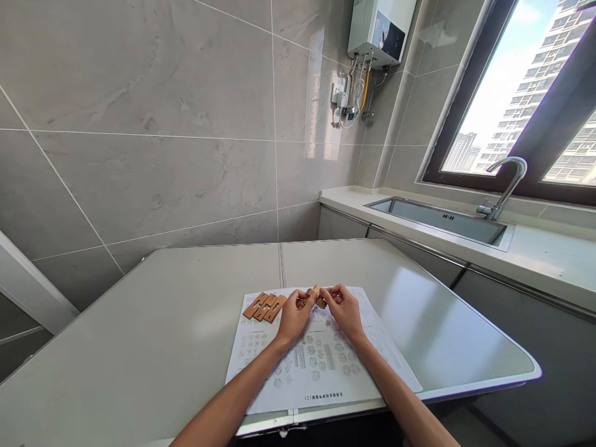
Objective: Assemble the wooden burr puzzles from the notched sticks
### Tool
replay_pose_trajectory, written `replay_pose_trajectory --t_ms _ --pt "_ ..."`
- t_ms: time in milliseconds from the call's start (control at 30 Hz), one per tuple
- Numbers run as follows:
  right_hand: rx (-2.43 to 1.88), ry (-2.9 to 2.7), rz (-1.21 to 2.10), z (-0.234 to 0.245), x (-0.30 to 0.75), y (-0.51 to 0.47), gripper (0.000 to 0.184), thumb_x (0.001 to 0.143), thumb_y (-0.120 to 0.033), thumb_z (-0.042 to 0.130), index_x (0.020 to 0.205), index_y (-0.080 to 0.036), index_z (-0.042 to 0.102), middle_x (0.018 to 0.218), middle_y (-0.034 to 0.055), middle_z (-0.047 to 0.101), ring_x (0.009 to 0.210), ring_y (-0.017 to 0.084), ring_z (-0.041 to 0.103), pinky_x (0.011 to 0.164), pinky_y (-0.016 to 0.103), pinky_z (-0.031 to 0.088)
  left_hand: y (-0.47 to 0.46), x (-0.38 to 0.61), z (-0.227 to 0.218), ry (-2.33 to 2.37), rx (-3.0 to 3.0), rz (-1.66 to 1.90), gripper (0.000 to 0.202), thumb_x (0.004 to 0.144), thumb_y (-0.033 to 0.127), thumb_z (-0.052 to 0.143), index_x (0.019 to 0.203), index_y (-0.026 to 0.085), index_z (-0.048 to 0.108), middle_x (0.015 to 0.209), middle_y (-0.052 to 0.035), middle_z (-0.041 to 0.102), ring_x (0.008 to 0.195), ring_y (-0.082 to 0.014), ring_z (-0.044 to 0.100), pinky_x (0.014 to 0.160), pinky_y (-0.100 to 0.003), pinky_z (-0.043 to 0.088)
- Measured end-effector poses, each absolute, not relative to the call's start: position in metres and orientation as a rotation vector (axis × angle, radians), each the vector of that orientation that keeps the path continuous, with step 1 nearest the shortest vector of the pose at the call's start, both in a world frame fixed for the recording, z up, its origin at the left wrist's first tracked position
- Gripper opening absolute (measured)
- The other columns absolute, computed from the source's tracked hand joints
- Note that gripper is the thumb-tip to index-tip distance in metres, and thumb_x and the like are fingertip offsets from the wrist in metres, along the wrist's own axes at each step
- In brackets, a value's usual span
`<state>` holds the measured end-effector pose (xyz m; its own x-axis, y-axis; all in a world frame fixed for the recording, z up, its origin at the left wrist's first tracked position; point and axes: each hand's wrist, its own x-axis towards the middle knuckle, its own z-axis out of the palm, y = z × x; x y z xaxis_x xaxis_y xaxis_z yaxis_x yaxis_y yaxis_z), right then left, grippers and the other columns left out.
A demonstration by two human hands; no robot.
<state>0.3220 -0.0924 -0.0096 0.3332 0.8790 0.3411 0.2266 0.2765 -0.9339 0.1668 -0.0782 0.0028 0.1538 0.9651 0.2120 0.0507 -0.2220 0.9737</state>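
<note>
Above the instruction sheet (321, 366) on the desk (162, 323), the left hand (294, 315) and right hand (343, 309) both pinched a small wooden piece (317, 295), fingers closed; three more wooden pieces (265, 307) lay just left.

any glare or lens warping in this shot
Head view: daylight through the window overexposes the sky and leaves glare on the table and wall tiles; head view: the wide lens slants the tile lines; head view: the left hand and right hand pinching the wooden piece look small, evenly lit.
</note>
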Motion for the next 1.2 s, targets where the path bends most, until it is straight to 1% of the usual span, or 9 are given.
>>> replay_pose_trajectory --t_ms 333,400,467,567,667,800,900,1033,1200 --pt "-1.216 -1.289 0.603 -0.009 0.319 -0.097 0.047 0.085 -0.068 0.070 0.078 -0.023 0.059 0.074 0.0044 0.074 0.053 0.016 0.053 0.054 0.029 0.042 -0.081 0.167 0.003 1.128 1.615 1.248 0.043 0.089 0.060 0.067 0.080 0.019 0.061 0.077 -0.0016 0.066 0.069 -0.0153 0.058 0.067 -0.028 0.044" --pt "-1.205 -1.266 0.633 -0.008 0.319 -0.098 0.047 0.085 -0.068 0.070 0.077 -0.023 0.058 0.072 0.0041 0.074 0.054 0.016 0.055 0.054 0.029 0.043 -0.082 0.167 0.004 1.129 1.641 1.252 0.041 0.091 0.060 0.065 0.090 0.019 0.065 0.082 -0.0032 0.069 0.072 -0.0165 0.061 0.069 -0.029 0.047" --pt "-1.190 -1.227 0.686 -0.006 0.318 -0.098 0.047 0.084 -0.067 0.071 0.077 -0.023 0.058 0.068 0.0033 0.072 0.054 0.017 0.057 0.053 0.029 0.043 -0.084 0.166 0.004 1.134 1.671 1.253 0.042 0.092 0.059 0.065 0.106 0.020 0.066 0.089 -0.0041 0.071 0.076 -0.0172 0.063 0.071 -0.030 0.049" --pt "-1.172 -1.162 0.779 -0.006 0.320 -0.096 0.046 0.083 -0.067 0.074 0.076 -0.023 0.060 0.061 0.0009 0.066 0.050 0.017 0.055 0.050 0.028 0.041 -0.087 0.167 0.003 1.127 1.774 1.215 0.053 0.088 0.057 0.070 0.128 0.023 0.060 0.102 -0.0045 0.071 0.077 -0.0168 0.063 0.072 -0.031 0.052" --pt "-1.155 -1.099 0.849 -0.008 0.322 -0.094 0.048 0.080 -0.067 0.076 0.074 -0.023 0.059 0.063 0.0005 0.066 0.049 0.015 0.052 0.047 0.027 0.039 -0.089 0.167 0.001 1.121 1.933 1.157 0.066 0.081 0.054 0.079 0.136 0.027 0.056 0.114 -0.0044 0.068 0.076 -0.0161 0.060 0.073 -0.032 0.053" --pt "-1.136 -1.074 0.904 -0.009 0.324 -0.092 0.051 0.079 -0.069 0.076 0.072 -0.022 0.057 0.062 -0.0006 0.064 0.049 0.014 0.050 0.047 0.027 0.037 -0.089 0.165 0.000 1.153 2.072 1.146 0.063 0.082 0.047 0.080 0.138 0.031 0.055 0.119 -0.0032 0.064 0.079 -0.0169 0.060 0.075 -0.033 0.053" --pt "-1.121 -1.088 0.910 -0.009 0.324 -0.091 0.050 0.078 -0.068 0.077 0.073 -0.022 0.059 0.062 0.0006 0.065 0.053 0.016 0.055 0.049 0.027 0.038 -0.088 0.163 -0.001 1.174 2.105 1.154 0.060 0.083 0.046 0.080 0.136 0.032 0.057 0.120 -0.0035 0.061 0.085 -0.0186 0.062 0.079 -0.035 0.054" --pt "-1.121 -1.085 0.898 -0.011 0.326 -0.090 0.050 0.078 -0.067 0.078 0.073 -0.020 0.060 0.069 0.0038 0.070 0.060 0.018 0.062 0.053 0.028 0.043 -0.087 0.163 -0.001 1.198 2.085 1.160 0.060 0.080 0.046 0.083 0.134 0.032 0.060 0.121 -0.0044 0.059 0.091 -0.0205 0.064 0.082 -0.036 0.054" --pt "-1.098 -1.098 0.939 -0.013 0.325 -0.090 0.048 0.078 -0.066 0.078 0.077 -0.020 0.063 0.077 0.0071 0.076 0.068 0.022 0.069 0.063 0.031 0.052 -0.087 0.162 -0.002 1.123 2.029 1.197 0.061 0.079 0.045 0.083 0.135 0.032 0.061 0.123 -0.0043 0.063 0.097 -0.0225 0.066 0.080 -0.035 0.054"
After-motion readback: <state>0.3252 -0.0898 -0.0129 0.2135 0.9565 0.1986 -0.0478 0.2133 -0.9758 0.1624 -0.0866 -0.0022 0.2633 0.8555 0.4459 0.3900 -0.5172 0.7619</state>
